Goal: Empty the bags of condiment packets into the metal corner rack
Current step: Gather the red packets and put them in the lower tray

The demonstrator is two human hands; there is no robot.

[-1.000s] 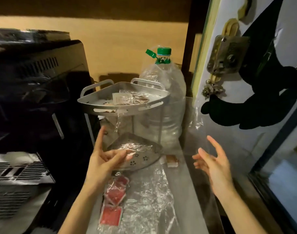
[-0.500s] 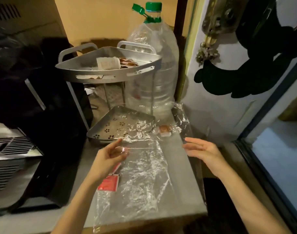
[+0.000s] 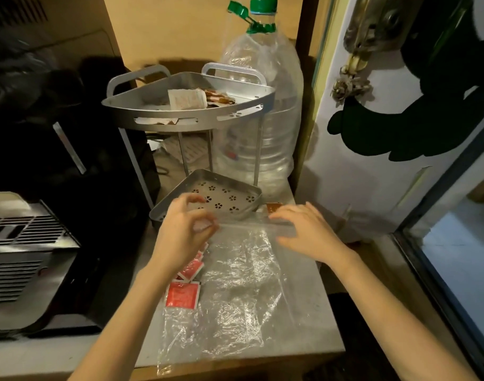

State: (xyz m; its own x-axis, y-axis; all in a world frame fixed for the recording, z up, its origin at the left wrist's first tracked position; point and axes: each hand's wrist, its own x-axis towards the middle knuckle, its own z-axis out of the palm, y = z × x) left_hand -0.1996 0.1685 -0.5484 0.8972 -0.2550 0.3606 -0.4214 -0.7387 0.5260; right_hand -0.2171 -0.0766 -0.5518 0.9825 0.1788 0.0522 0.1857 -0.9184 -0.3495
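Note:
A clear plastic bag (image 3: 235,292) lies flat on the grey counter (image 3: 315,312), its zip edge toward the rack. My left hand (image 3: 184,232) has curled fingers and pinches the bag's top left corner. My right hand (image 3: 304,229) rests with spread fingers on the top right edge. Several red packets (image 3: 182,295) lie at the bag's left side, under my left wrist. The metal corner rack (image 3: 252,104) stands just behind; its upper tier holds white and brown packets (image 3: 187,98), and its perforated lower tier (image 3: 227,195) holds nothing. An orange packet (image 3: 274,207) lies beside the lower tier.
A large clear water bottle with a green cap (image 3: 263,111) stands behind the rack on the right. Black appliances (image 3: 43,149) and a slatted metal unit (image 3: 18,243) fill the left. A white door with a brass latch (image 3: 372,42) borders the right. The counter's front edge is near.
The view dropped toward the counter. The bag went from held up near the lower tier to lying flat. Both hands came down onto its top edge, the right one moving in from the side.

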